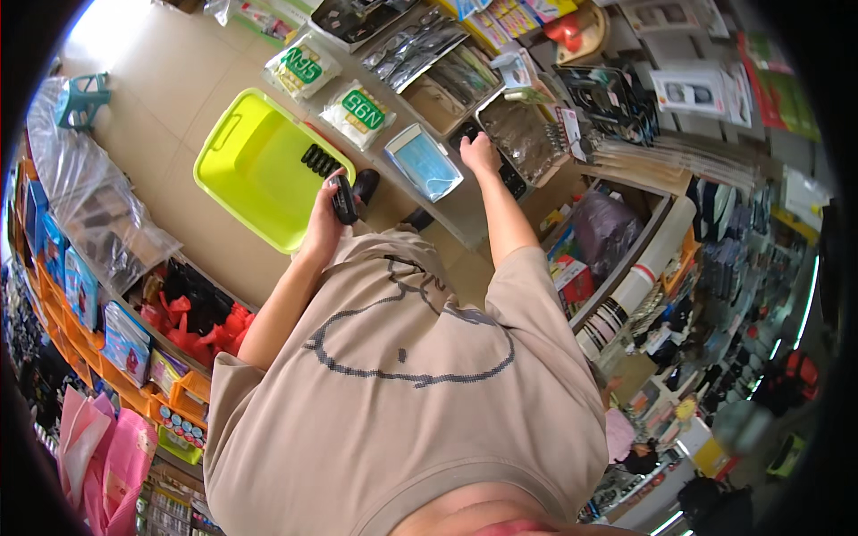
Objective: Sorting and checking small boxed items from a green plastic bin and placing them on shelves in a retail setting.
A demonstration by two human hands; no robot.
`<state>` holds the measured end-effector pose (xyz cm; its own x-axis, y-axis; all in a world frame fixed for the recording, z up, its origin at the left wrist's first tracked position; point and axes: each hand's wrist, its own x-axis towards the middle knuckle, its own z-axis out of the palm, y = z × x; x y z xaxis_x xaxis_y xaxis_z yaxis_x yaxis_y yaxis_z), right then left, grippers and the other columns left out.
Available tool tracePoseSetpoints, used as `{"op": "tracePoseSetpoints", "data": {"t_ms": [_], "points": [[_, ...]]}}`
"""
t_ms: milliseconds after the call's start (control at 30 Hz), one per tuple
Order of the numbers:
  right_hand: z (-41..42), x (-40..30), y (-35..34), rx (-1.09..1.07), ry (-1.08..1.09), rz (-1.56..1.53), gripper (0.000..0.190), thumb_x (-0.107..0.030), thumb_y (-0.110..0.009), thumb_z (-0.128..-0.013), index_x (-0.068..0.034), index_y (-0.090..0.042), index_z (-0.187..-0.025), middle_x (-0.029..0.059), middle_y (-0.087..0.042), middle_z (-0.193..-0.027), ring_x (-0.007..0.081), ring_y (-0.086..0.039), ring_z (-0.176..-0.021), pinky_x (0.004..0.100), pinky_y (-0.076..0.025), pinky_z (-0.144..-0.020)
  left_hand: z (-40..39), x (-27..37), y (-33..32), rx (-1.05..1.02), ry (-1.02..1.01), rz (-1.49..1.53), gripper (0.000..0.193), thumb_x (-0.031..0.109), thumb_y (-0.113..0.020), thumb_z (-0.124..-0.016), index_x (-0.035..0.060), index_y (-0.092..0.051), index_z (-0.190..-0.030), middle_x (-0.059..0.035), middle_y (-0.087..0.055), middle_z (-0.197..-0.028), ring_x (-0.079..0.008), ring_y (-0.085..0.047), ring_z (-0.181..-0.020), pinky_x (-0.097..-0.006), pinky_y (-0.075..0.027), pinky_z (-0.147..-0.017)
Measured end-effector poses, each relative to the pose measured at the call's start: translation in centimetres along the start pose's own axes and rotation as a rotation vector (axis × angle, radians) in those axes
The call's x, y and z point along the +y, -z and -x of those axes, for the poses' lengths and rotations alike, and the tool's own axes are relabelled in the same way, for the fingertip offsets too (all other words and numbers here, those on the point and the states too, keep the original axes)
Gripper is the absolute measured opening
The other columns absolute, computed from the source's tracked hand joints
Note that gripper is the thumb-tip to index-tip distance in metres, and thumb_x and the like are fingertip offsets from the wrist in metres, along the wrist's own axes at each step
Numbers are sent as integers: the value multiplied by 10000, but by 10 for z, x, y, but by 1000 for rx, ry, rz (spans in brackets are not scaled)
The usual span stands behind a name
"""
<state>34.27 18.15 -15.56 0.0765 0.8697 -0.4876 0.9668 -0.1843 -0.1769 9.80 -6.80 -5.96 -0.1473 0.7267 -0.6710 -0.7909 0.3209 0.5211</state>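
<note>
My left hand (pixel 324 218) grips small glossy black items (pixel 344 199), held together in a stack beside the near right rim of a lime-green plastic basin (pixel 228 201). Inside the basin, a row of similar black ribbed pieces (pixel 320 161) lies against the right wall. My right hand (pixel 480 155) reaches onto the grey display shelf, its fingertips at black items (pixel 467 128) in a narrow slot between trays. The fingers partly cover what they touch, so their grasp is unclear. Beside that hand stands an open box of blue face masks (pixel 423 163).
Two white mask packets (pixel 358 115) lie along the shelf's front edge. A tray of brown plastic-wrapped goods (pixel 519 137) stands right of my right hand. Red plastic bags (pixel 194 321) fill a bin at left. A teal stool (pixel 83 100) stands beyond it. A drawer of goods (pixel 603 228) is at right.
</note>
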Motion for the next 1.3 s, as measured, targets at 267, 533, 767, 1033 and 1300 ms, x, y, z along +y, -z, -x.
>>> {"op": "tracePoseSetpoints", "data": {"t_ms": [267, 533, 767, 1033, 1300], "points": [[-14, -33, -12, -5, -85, 203, 458, -424, -562, -900, -26, -675, -1096, 236, -674, -1141, 381, -647, -1093, 475, -513, -927, -1, 17, 35, 5, -36, 85, 532, 383, -377, -1025, 112, -397, -1482, -67, -587, -973, -147, -559, -929, -266, -428, -854], [-16, -47, -14, 67, -108, 288, 434, -440, -622, -873, -68, -710, -1080, 196, -681, -1161, 369, -642, -1110, 466, -512, -929, 19, 34, 27, 47, -103, -99, 681, 613, -221, -1031, 153, -343, -1518, -31, -495, -1005, -127, -493, -953, -270, -405, -877], [-19, -47, -15, 112, -112, 236, 447, -433, -679, -845, -42, -707, -1061, 212, -686, -1132, 379, -657, -1066, 477, -527, -901, 31, 30, 27, 59, -160, -193, 631, 551, -232, -1054, 125, -367, -1499, -30, -518, -996, -120, -502, -960, -260, -399, -915], [-6, -16, -14, 278, -16, -78, 419, -424, -747, -765, -18, -733, -870, 214, -717, -894, 383, -690, -895, 476, -532, -792, 25, 16, 12, 7, -167, -310, 662, 613, -192, -1032, 185, -363, -1507, -36, -542, -961, -118, -487, -901, -265, -388, -875], [42, 51, 31, 230, 299, -731, 361, -301, -732, -885, 26, -661, -1018, 25, -663, -748, 92, -627, -692, 285, -504, -595, 17, -1, -48, -91, -266, -424, 537, 450, -262, -1068, 119, -456, -1444, -26, -579, -887, -100, -523, -803, -240, -431, -763]]}}
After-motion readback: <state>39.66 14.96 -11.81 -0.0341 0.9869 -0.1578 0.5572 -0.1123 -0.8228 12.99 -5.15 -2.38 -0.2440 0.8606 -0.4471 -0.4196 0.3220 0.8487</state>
